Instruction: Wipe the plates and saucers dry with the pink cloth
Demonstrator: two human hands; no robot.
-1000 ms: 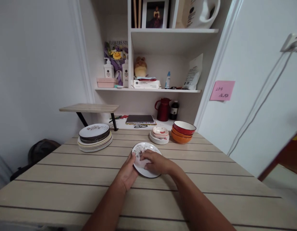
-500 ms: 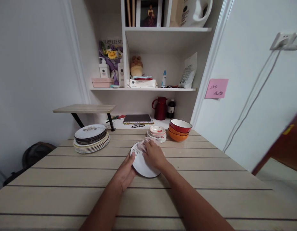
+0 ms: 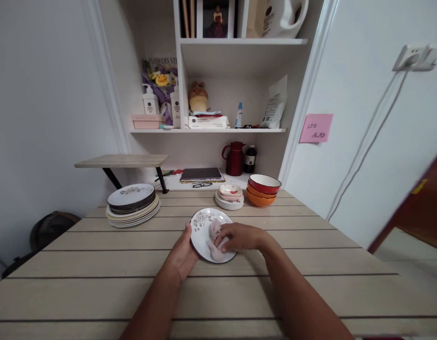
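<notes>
A white plate (image 3: 203,236) with a dark rim and a grey-brown floral pattern is tilted a little toward me over the table. My left hand (image 3: 184,250) grips its left edge, thumb near the rim and the other fingers underneath, partly hidden. Against the plate's face, right of its middle, my right hand (image 3: 238,237) presses a crumpled pale pink cloth (image 3: 215,230). Its fingers are curled into the cloth, part of which spreads toward the plate's lower edge.
Stacked plates (image 3: 133,208) stand at the left beside a small raised shelf (image 3: 121,161). Farther back are small dishes (image 3: 230,200) and stacked bowls (image 3: 263,191) on the slatted table (image 3: 218,297). Behind them lie eyeglasses (image 3: 202,184), a laptop-like slab (image 3: 200,174) and a red jug (image 3: 234,158).
My right hand and the cloth have moved from the plate's upper part down to its lower right, uncovering the floral pattern. My left hand still holds the plate's left edge.
</notes>
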